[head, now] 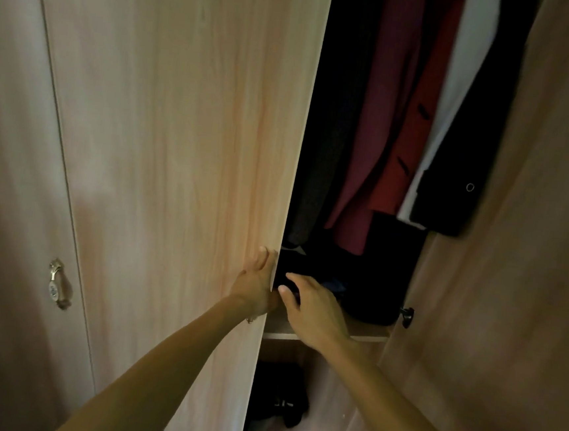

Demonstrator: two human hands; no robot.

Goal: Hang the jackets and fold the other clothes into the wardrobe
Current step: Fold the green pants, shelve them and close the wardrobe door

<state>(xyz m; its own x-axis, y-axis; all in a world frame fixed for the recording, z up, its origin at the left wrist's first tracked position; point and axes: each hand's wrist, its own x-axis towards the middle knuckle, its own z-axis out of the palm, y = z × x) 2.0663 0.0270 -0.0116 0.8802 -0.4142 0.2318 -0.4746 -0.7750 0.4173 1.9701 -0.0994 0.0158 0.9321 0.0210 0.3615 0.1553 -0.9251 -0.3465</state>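
The wardrobe stands partly open. Its light wood left door (180,137) fills the middle of the view. My left hand (258,283) lies against this door's right edge with fingers straight up along it; the thumb is hidden. My right hand (313,307) reaches into the gap with fingers loosely extended, just over a dark pile of folded clothes (376,285) on the shelf (369,330), and holds nothing. Above hang a maroon jacket (376,137), a red jacket (415,141), a black jacket (469,169) with white lining and a dark coat (333,116).
The right door (509,303) stands open, with a dark knob (406,316) on its inner edge. A further door on the far left is closed and has a metal handle (58,283). Dark items (282,400) lie in the compartment under the shelf.
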